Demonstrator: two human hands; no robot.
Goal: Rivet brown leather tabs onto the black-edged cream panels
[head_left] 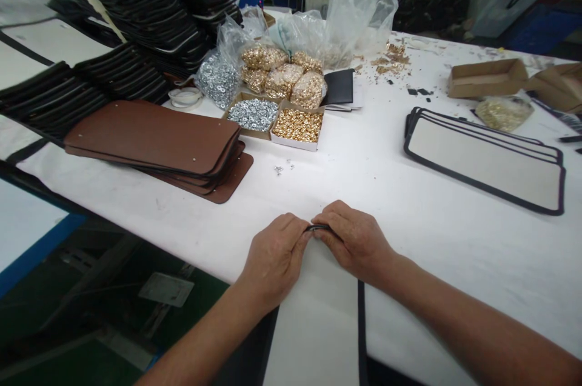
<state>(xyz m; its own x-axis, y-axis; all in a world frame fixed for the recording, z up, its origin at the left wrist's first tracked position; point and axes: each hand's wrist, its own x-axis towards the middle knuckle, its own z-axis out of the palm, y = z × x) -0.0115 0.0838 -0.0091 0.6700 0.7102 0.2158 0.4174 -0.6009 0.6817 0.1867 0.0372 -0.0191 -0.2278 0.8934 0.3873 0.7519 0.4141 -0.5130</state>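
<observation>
A light grey panel with black edging (318, 325) reaches from the bottom of the view to the table's near edge. Its far end is bent up between my two hands. My left hand (277, 256) pinches that edge from the left, thumb and fingers closed on it. From the right, my right hand (352, 234) grips the same edge, its fingers almost meeting those of the left. Several small silver metal pieces (279, 169) lie loose on the table beyond my hands. Behind them stand a box of silver fasteners (253, 114) and a box of gold fasteners (297, 125).
Brown panels (154, 137) are stacked at left, before tall stacks of black panels (145, 4). Similar grey panels (486, 162) lie at right. Bags of gold fasteners (284, 80), a black booklet (339, 88) and an open cardboard box (487, 78) sit farther back on the white table (364, 174).
</observation>
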